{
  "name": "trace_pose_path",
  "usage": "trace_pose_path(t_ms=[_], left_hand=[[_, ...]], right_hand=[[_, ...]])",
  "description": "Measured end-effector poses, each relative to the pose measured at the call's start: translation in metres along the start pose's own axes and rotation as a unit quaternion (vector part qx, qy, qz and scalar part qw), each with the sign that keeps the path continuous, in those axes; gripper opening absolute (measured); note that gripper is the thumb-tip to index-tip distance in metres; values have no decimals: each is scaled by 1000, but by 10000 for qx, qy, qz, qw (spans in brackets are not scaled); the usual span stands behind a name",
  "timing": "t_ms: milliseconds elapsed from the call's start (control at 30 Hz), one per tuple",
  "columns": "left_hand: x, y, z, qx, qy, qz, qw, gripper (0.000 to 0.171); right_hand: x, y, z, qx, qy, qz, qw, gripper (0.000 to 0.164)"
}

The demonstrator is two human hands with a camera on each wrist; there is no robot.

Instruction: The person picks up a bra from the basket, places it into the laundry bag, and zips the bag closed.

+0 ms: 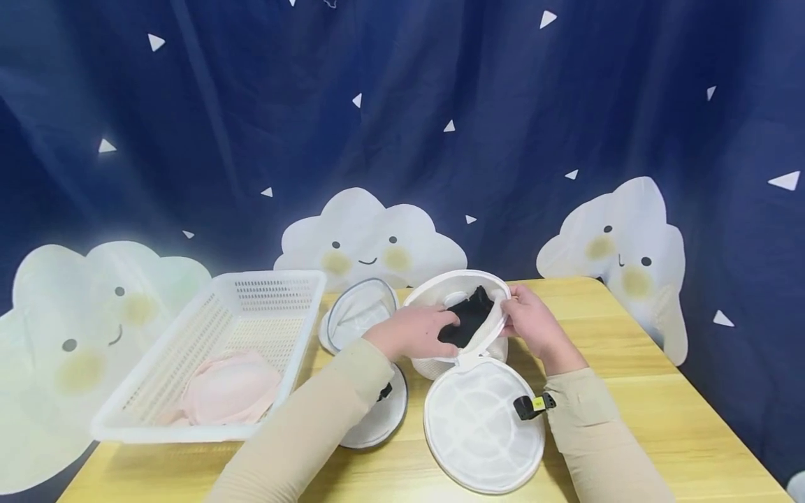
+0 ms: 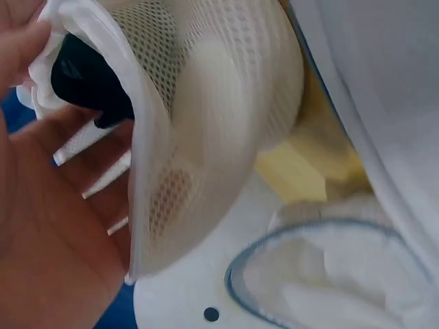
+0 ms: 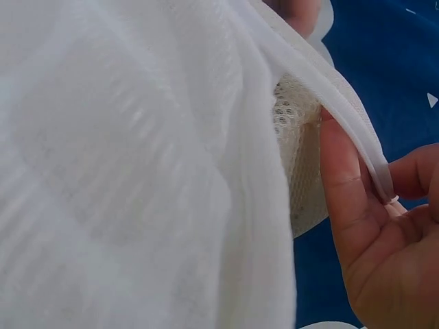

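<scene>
A white mesh laundry bag (image 1: pixel 423 368) stands with its round mouth unzipped and its lid (image 1: pixel 484 426) folded down toward the front. Bunched black cloth (image 1: pixel 468 318) lies in the mouth; its exact kind cannot be told. Over the near-left rim reaches my left hand (image 1: pixel 418 332), its fingers extended and spread inside the bag against the black cloth. In the left wrist view, the cloth (image 2: pixel 89 79) shows between thumb and fingers. My right hand (image 1: pixel 534 321) pinches the bag's right rim between thumb and fingers. The right wrist view shows that rim (image 3: pixel 350 123) in its grasp.
To the left sits a white plastic basket (image 1: pixel 308 314) with a pale pink padded bra (image 1: pixel 229 388) inside. Between basket and bag is a second mesh bag (image 1: pixel 361 314) with grey-blue trim, open, its round lid (image 1: pixel 377 426) toward the front. Everything rests on a wooden table (image 1: pixel 629 391).
</scene>
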State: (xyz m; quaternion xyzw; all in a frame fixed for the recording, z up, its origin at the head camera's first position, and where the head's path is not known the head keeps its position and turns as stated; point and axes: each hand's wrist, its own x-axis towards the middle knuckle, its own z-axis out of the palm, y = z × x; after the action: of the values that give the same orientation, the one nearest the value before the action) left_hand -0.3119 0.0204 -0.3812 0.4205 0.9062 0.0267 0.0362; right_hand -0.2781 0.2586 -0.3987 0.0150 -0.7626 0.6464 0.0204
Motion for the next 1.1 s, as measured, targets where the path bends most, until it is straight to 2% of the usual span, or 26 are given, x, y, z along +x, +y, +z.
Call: trace_pose_path(t_ms=[133, 300, 433, 567, 800, 967, 1100], left_hand=[[-6, 1, -3, 211, -108, 280, 9993, 67], [-8, 4, -3, 550, -189, 425, 9974, 84], [-8, 3, -2, 611, -30, 559, 9966, 85], [-10, 2, -5, 486, 61, 498, 9976, 83], [-17, -4, -23, 154, -42, 314, 9994, 64], [-21, -7, -32, 205, -18, 228, 9995, 47], [-23, -9, -38, 417, -56, 433, 9982, 27]], right_hand=[[-2, -1, -3, 45, 90, 17, 9999, 28], [-1, 0, -5, 86, 151, 36, 9998, 31], [-1, 0, -7, 62, 256, 8, 9997, 30], [-1, -2, -10, -7, 358, -40, 9994, 30], [0, -3, -14, 8, 368, -71, 9993, 32], [1, -2, -16, 8, 412, -119, 9991, 32], [1, -3, -19, 45, 446, -106, 9989, 34]])
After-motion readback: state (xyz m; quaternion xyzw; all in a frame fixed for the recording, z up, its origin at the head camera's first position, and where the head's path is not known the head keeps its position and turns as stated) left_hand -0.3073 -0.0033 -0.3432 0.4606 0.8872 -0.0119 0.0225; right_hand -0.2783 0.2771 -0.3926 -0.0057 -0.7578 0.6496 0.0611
